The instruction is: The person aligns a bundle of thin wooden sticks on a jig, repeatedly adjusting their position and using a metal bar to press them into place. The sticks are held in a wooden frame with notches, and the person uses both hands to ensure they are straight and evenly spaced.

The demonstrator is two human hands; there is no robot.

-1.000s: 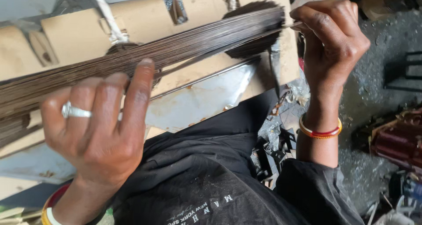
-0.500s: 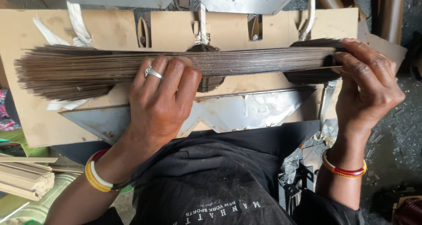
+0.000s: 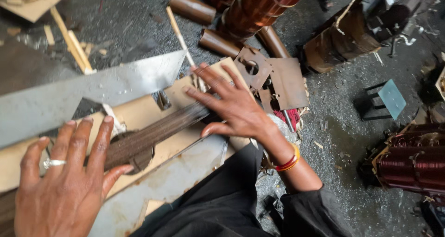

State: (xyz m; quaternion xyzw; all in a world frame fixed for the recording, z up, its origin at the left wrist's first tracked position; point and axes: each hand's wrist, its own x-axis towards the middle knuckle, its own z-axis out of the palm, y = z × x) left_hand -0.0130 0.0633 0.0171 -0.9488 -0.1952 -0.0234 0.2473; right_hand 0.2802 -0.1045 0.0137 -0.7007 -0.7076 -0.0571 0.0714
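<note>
On wire bundle (image 3: 153,135), both hands (flat)

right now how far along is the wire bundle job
Done, by the look of it: the wire bundle lies gathered across the cardboard board, passing over a round cutout. In hand: the left hand presses flat on one stretch and the right hand spreads over the far end, neither gripping. Left: no tie or wrap shows on the bundle, and copper coils sit aside on the floor.
</note>
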